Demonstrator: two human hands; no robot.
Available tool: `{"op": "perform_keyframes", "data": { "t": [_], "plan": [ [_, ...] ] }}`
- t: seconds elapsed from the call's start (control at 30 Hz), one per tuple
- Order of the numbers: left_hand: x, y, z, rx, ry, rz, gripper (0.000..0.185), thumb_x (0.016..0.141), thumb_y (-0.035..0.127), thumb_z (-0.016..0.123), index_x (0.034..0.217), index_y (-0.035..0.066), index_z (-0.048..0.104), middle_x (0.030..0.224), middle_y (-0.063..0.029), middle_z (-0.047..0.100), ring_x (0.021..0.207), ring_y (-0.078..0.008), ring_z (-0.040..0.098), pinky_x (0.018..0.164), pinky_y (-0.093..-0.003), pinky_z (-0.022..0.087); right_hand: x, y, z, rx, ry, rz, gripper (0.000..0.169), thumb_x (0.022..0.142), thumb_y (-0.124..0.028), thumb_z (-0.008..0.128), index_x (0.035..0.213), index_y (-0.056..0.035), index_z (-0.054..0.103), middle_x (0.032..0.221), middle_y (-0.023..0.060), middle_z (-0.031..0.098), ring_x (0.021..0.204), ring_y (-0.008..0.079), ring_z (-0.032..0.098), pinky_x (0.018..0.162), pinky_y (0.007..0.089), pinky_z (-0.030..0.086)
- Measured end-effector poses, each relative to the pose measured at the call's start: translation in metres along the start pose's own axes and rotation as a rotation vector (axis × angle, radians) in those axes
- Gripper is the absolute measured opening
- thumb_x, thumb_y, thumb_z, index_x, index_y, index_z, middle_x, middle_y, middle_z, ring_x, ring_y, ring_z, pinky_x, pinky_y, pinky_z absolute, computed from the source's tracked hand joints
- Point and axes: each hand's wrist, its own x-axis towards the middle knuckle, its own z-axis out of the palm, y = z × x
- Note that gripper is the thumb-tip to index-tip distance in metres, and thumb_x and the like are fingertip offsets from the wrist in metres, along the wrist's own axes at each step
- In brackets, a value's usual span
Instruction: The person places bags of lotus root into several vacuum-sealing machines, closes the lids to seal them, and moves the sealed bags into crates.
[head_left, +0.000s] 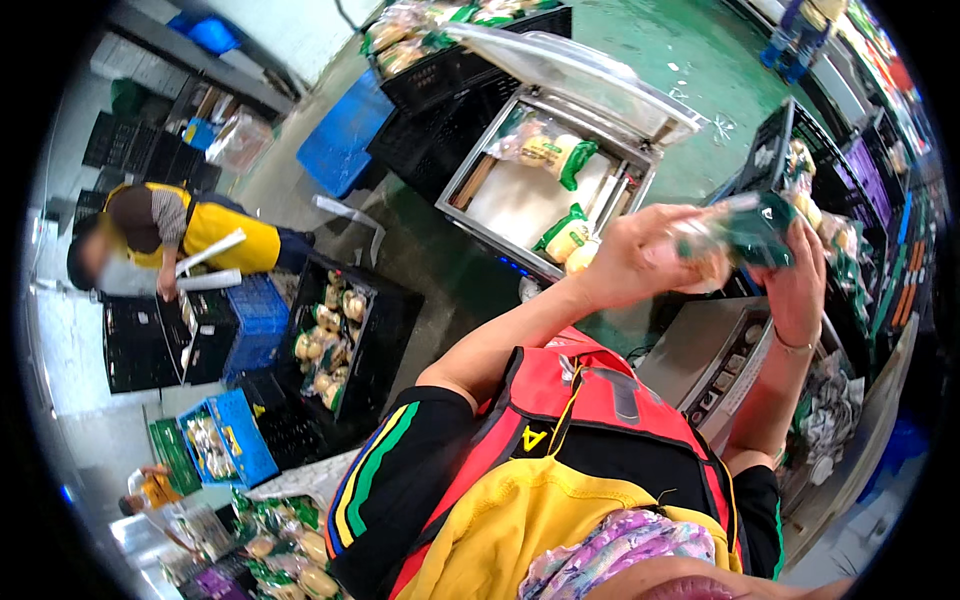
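Note:
My left hand (651, 259) grips the clear lower part of a plastic bag (739, 229) with pale contents, which motion blur makes hard to identify. At the bag's green end, my right hand (801, 281) holds it with the fingers partly hidden behind the film. Left of both hands a chamber vacuum sealer (471, 223) stands with its clear lid (577, 71) raised. Inside lies one clear and green bag of pale, rounded food (544, 150) at the far side. Another such bag (568, 238) lies at the near edge, close to my left wrist.
Black crates (480, 52) of similar bags stand behind the sealer, with a blue lid or panel (345, 139) beside them. More filled crates (832, 165) are at right, above a metal control box (697, 352). A co-worker (225, 232) stands among crates at left. Another person (806, 34) is at upper right.

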Motion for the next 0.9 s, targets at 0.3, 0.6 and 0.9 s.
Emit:
{"op": "perform_keyframes", "data": {
  "t": [0.3, 0.6, 0.9],
  "plan": [
    [-0.022, -0.019, -0.082, -0.587, 0.408, -0.425, 0.052, 0.065, -0.001, 0.080, 0.111, -0.002, 0.056, 0.104, -0.0081, 0.063, 0.094, -0.0145, 0.061, 0.084, -0.0298, 0.051, 0.097, 0.079, 0.098, -0.377, -0.391, -0.188, 0.017, 0.084, -0.005, 0.064, 0.099, 0.0001, 0.056, 0.091, -0.0019, 0.054, 0.084, 0.0053, 0.051, 0.076, 0.0204, 0.041],
    [-0.008, -0.052, -0.184, -0.829, 0.460, -0.345, 0.068, 0.065, -0.004, 0.075, 0.126, -0.004, 0.045, 0.116, -0.0126, 0.059, 0.103, -0.0250, 0.060, 0.087, -0.0336, 0.050, 0.125, 0.101, 0.171, -0.478, -0.146, -0.439, 0.007, 0.089, -0.003, 0.058, 0.086, 0.0002, 0.053, 0.073, -0.0035, 0.050, 0.066, 0.0027, 0.038, 0.057, 0.0162, 0.031],
    [-0.007, -0.101, -0.262, -0.894, 0.441, -0.432, 0.039, 0.083, 0.004, 0.060, 0.121, -0.001, 0.054, 0.123, -0.0131, 0.056, 0.117, -0.0217, 0.051, 0.099, -0.0367, 0.040, 0.163, 0.134, 0.230, -0.522, -0.150, -0.526, 0.012, 0.092, -0.008, 0.055, 0.091, 0.0035, 0.055, 0.082, 0.0067, 0.062, 0.071, 0.0081, 0.056, 0.064, 0.0213, 0.046]
  ]
}}
